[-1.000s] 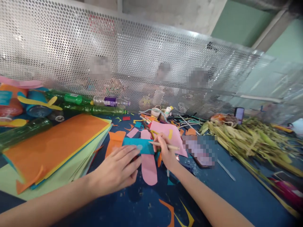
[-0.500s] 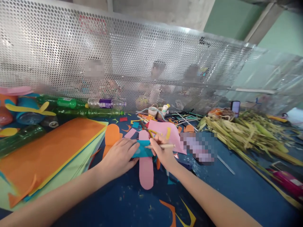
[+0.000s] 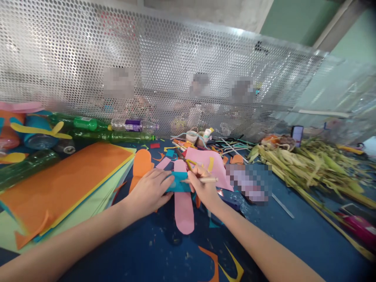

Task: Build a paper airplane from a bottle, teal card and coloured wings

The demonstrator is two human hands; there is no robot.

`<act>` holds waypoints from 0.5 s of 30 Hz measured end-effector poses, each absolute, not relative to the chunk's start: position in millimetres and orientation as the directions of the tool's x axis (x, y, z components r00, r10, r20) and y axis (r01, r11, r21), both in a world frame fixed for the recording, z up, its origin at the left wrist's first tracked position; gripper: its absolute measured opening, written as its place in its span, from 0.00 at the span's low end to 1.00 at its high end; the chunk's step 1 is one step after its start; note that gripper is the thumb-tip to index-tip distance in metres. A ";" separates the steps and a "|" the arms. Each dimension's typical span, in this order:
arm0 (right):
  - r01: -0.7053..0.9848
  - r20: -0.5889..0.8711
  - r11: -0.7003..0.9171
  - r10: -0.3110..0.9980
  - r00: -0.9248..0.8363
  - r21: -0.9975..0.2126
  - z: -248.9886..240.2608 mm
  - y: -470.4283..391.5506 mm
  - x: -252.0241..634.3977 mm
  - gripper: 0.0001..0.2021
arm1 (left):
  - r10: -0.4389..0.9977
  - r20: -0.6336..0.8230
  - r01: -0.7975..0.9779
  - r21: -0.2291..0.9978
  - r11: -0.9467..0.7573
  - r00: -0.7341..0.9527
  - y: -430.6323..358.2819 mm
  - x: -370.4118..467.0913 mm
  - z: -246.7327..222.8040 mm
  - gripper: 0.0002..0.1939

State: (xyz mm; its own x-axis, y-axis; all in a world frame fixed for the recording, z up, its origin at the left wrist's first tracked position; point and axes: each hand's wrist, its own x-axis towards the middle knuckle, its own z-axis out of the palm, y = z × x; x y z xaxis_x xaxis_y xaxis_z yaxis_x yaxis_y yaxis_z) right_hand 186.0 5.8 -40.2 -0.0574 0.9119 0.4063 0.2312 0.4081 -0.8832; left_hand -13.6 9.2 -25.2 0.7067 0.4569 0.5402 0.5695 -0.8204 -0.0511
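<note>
A small blue paper piece (image 3: 178, 181) lies across a long pink strip (image 3: 184, 215) with rounded ends. On its left side my left hand (image 3: 151, 187) grips the blue piece, index finger on top and thumb at the lower edge. A pale pen (image 3: 207, 180) is pinched in my right hand (image 3: 202, 188), its tip on or just over the blue paper. Left of these, partly behind my left hand, are orange rounded cut-outs (image 3: 141, 162). A pink sheet (image 3: 219, 168) is spread beyond my right hand, with a yellow scrap on it.
A stack of coloured paper (image 3: 76, 172) covers the left of the blue table (image 3: 141, 250). Plastic bottles (image 3: 132, 125) lie along the perforated metal panel (image 3: 170, 70). Dry husks (image 3: 317, 164) are heaped at right. Orange and yellow offcuts (image 3: 235, 266) lie in front.
The view has shifted slightly, so most things sit a little further right. My hands keep nearly the same pose, with the pen tip still at the blue paper.
</note>
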 end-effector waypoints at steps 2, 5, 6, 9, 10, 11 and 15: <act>0.207 0.392 0.389 0.920 -0.028 -0.898 -38.2 5.1 184.9 0.19 | 0.444 0.547 0.566 -0.068 -0.822 0.710 9.7 -13.5 -26.0 0.14; 0.189 0.371 0.370 0.928 -0.030 -0.910 -37.0 4.3 183.8 0.20 | 0.434 0.546 0.566 -0.090 -0.820 0.716 10.7 -13.6 -28.0 0.14; 0.192 0.370 0.370 0.928 -0.038 -0.909 -37.4 4.2 183.7 0.19 | 0.431 0.547 0.565 -0.097 -0.819 0.718 11.1 -13.8 -29.0 0.15; 0.201 0.374 0.375 0.926 -0.045 -0.905 -39.4 4.0 184.3 0.19 | 0.411 0.560 0.567 -0.132 -0.813 0.719 11.7 -14.1 -33.8 0.16; 0.202 0.373 0.374 0.927 -0.043 -0.905 -39.8 3.9 184.6 0.19 | 0.401 0.567 0.568 -0.149 -0.809 0.720 11.8 -14.1 -35.9 0.16; 0.204 0.372 0.372 0.927 -0.040 -0.905 -40.0 4.0 184.9 0.18 | 0.391 0.577 0.571 -0.165 -0.804 0.717 11.9 -14.0 -38.1 0.16; 0.227 0.389 0.387 0.920 -0.040 -0.893 -39.7 4.7 185.3 0.19 | 0.365 0.611 0.579 -0.191 -0.792 0.702 11.5 -12.6 -45.6 0.16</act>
